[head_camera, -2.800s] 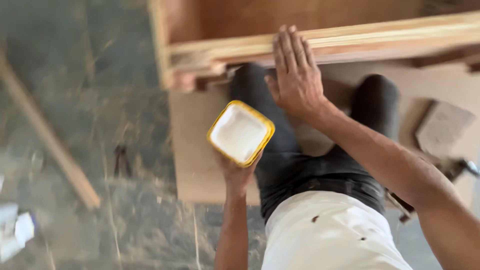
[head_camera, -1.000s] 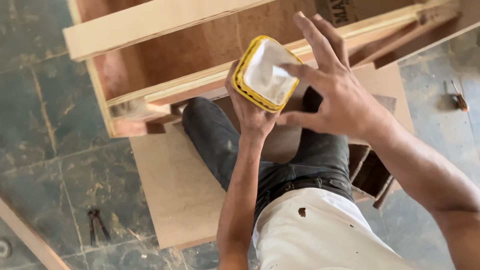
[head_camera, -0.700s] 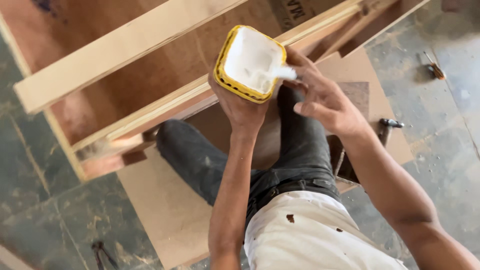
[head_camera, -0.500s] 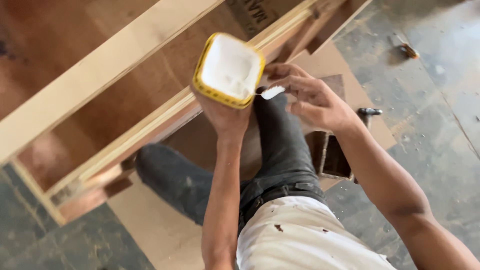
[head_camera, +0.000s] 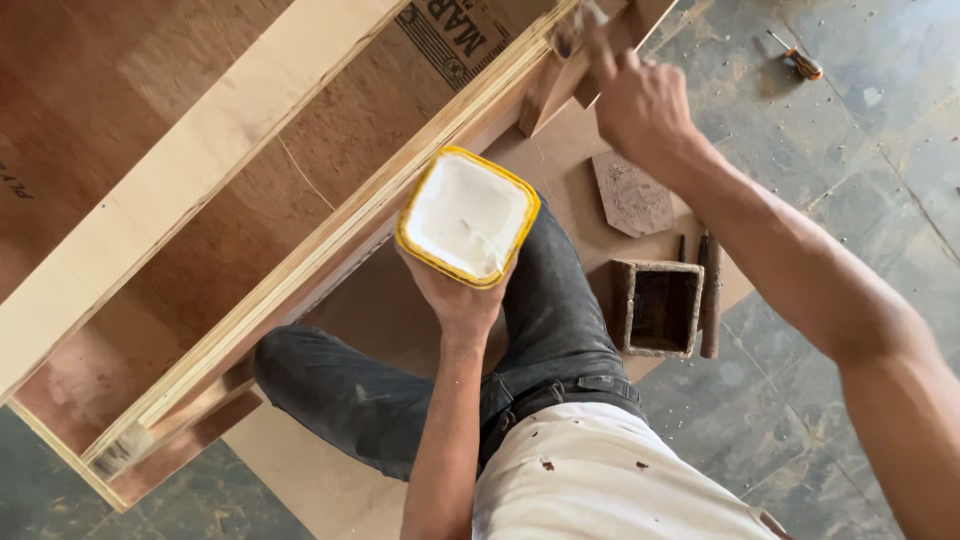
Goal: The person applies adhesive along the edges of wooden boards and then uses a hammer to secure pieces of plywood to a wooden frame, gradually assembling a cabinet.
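The left hand (head_camera: 460, 295) cups from below a square yellow tub (head_camera: 467, 217) with rounded corners, full of smooth white paste, held over the knee. Beyond it, the right hand (head_camera: 640, 105) presses bent fingers (head_camera: 600, 45) on the raw layered edge of the plywood cabinet frame (head_camera: 250, 130).
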